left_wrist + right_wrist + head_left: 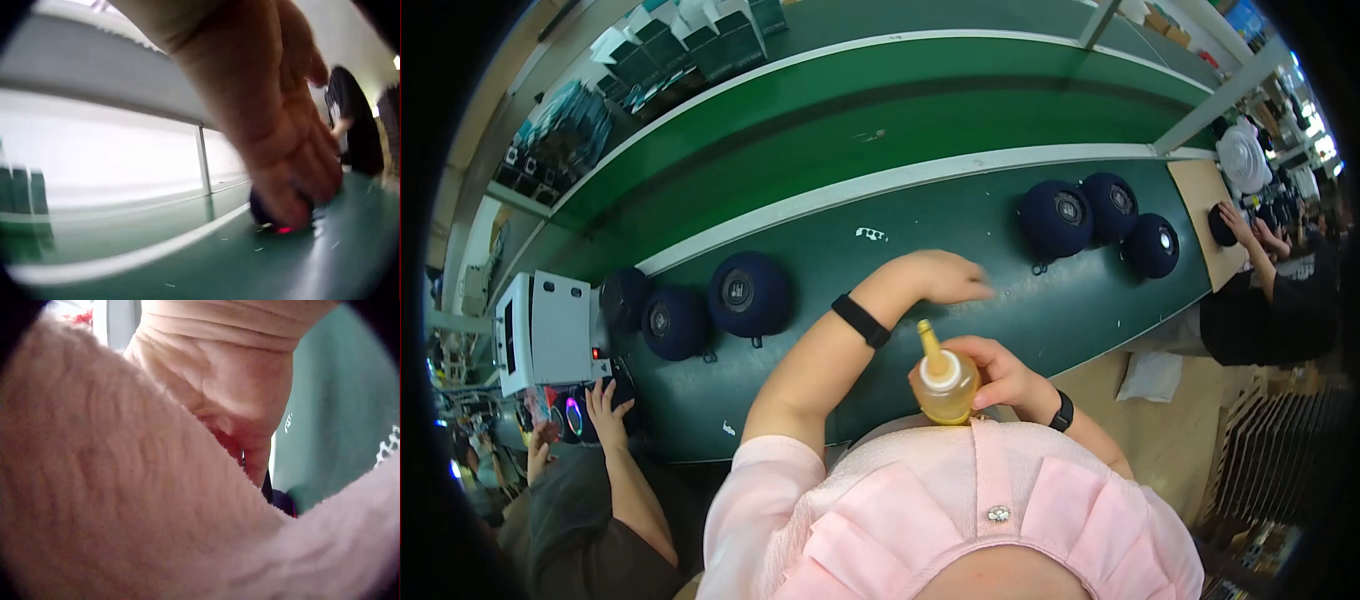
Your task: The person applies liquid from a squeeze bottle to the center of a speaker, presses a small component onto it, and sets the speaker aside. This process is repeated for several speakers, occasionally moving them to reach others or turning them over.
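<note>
In the head view my right hand point(1005, 375) grips a clear squeeze bottle point(950, 395) with a yellow nozzle and yellowish liquid, close against the pink blouse. My left hand point(945, 277), slightly blurred, reaches over the green table with nothing visible in it. Its loose fingers point(294, 200) point down in the left wrist view and overlap a dark round object behind them. Ahead on the right stand three dark blue round speakers point(1055, 218). Pink cloth covers much of the right wrist view, where part of the right hand point(219, 381) shows and the bottle is hidden.
More dark blue round speakers point(748, 293) stand on the left of the green table point(850, 375), near a white machine point(550, 330). A ledge point(930, 170) runs along the back. People work at both ends; a brown board point(1200, 215) lies at the right.
</note>
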A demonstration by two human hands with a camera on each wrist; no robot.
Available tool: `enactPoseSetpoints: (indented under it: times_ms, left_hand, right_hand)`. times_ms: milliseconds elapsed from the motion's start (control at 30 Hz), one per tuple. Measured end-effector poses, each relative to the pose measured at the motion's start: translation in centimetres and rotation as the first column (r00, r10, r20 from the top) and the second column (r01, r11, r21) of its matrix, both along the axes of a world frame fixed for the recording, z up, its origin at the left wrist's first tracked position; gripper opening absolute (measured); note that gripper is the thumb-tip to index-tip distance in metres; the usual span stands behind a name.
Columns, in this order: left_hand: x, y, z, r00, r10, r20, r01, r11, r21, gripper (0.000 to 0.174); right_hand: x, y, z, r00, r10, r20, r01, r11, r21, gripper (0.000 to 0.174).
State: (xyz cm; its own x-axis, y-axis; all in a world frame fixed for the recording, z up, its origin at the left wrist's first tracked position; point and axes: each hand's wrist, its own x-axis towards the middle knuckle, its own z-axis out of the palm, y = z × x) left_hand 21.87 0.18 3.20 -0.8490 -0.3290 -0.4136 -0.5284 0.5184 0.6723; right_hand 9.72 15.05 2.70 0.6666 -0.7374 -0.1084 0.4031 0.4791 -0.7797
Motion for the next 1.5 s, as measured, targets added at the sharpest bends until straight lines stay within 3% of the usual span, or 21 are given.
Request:
enactPoseSetpoints:
  times_ms: [67,100,167,233,300,367,433,533,600,633,700,800,933,1000,1033,1067,1200,1233,1333,1433,1500]
  left_hand:
    - [3.6,0.2,-1.5,0.815,0.498,0.297,-0.403,0.854,-0.328,0.034]
    - [6.2,1.3,-0.9,0.731,0.671,0.119,-0.587,0.709,-0.391,0.026]
    - [11.7,4.1,-2.5,0.583,0.755,-0.299,-0.752,0.364,-0.55,0.025]
    - [16.0,7.4,-2.9,0.298,0.919,-0.257,-0.954,0.275,-0.12,0.022]
    - [17.9,10.3,-2.3,0.272,0.955,0.117,-0.915,0.219,0.339,0.022]
    - [17.9,13.4,-5.2,0.408,0.898,0.165,-0.883,0.342,0.321,0.022]
    - [17.5,15.6,-6.0,0.726,0.684,0.07,-0.686,0.727,0.013,0.021]
    - [16.9,17.0,-6.6,0.576,0.816,-0.044,-0.809,0.577,0.113,0.017]
    - [16.9,17.3,-7.5,-0.012,0.993,-0.119,-0.871,0.048,0.489,0.014]
    - [17.6,17.4,-7.5,-0.033,0.992,-0.121,-0.874,0.029,0.484,0.014]
    - [18.9,17.4,-7.4,-0.397,0.903,-0.164,-0.821,-0.27,0.503,0.012]
    - [22.3,16.7,-6.4,-0.644,0.743,-0.184,-0.688,-0.457,0.564,0.019]
    - [26.9,13.4,-5.8,-0.581,0.747,-0.324,-0.796,-0.437,0.42,0.02]
    - [28.2,10.8,-4.8,-0.312,0.862,-0.399,-0.944,-0.328,0.028,0.023]
    - [28.2,9.7,-3.7,-0.31,0.86,-0.405,-0.945,-0.326,0.03,0.023]
    - [27.8,8.5,-2.3,-0.163,0.9,-0.404,-0.956,-0.245,-0.16,0.025]
    - [26.5,3.7,-0.2,0.239,0.931,-0.276,-0.783,0.016,-0.622,0.022]
    - [26.6,2.6,-0.4,0.243,0.929,-0.279,-0.783,0.018,-0.622,0.022]
    - [26.4,0.4,-1.0,0.514,0.847,-0.136,-0.587,0.232,-0.775,0.016]
    - [26.1,0.0,-1.4,0.661,0.749,-0.042,-0.438,0.34,-0.832,0.018]
    - [25.9,0.2,-1.5,0.667,0.744,-0.047,-0.435,0.337,-0.835,0.019]
  right_hand:
    - [-0.9,0.6,-0.9,1.0,-0.026,0.009,0.026,1.0,-0.008,0.071]
    - [-1.3,0.6,-1.5,0.997,-0.077,0.021,0.077,0.997,-0.02,0.071]
    - [-1.6,0.5,-2.4,0.995,-0.09,0.031,0.091,0.996,-0.017,0.071]
    - [-1.8,0.4,-3.1,0.994,-0.105,0.013,0.105,0.994,0.006,0.069]
    - [-1.6,0.5,-3.6,0.984,-0.177,-0.008,0.177,0.984,0.005,0.069]
    - [-1.2,0.2,-3.9,0.98,-0.198,-0.009,0.198,0.98,0.001,0.068]
    - [-1.0,-0.1,-4.1,0.945,-0.316,-0.088,0.31,0.947,-0.081,0.067]
    - [0.1,-0.7,-3.5,0.925,-0.372,-0.078,0.356,0.92,-0.162,0.069]
    - [0.5,-0.9,-4.0,0.931,-0.352,-0.096,0.335,0.928,-0.162,0.07]
    - [0.5,-0.9,-4.2,0.92,-0.371,-0.128,0.348,0.922,-0.169,0.07]
    - [0.7,-0.9,-5.0,0.928,-0.358,-0.104,0.34,0.927,-0.161,0.071]
    - [0.8,-0.8,-5.2,0.942,-0.314,-0.121,0.302,0.947,-0.106,0.07]
    - [1.2,-1.0,-4.3,0.96,-0.248,-0.128,0.228,0.962,-0.151,0.068]
    - [1.5,-1.2,-3.9,0.966,-0.222,-0.128,0.198,0.963,-0.181,0.067]
    - [1.7,-1.2,-3.8,0.97,-0.21,-0.118,0.184,0.962,-0.204,0.066]
    - [1.7,-1.3,-3.7,0.974,-0.198,-0.109,0.17,0.959,-0.228,0.065]
    - [1.3,-1.1,-3.0,0.97,-0.208,-0.122,0.175,0.955,-0.239,0.065]
    - [1.2,-1.1,-3.0,0.967,-0.221,-0.126,0.187,0.953,-0.237,0.065]
    - [0.7,-0.8,-3.3,0.957,-0.261,-0.124,0.227,0.945,-0.237,0.066]
    - [0.2,-0.3,-3.6,0.944,-0.309,-0.115,0.28,0.936,-0.214,0.067]
    - [0.0,0.0,-3.8,0.935,-0.338,-0.109,0.314,0.93,-0.192,0.067]
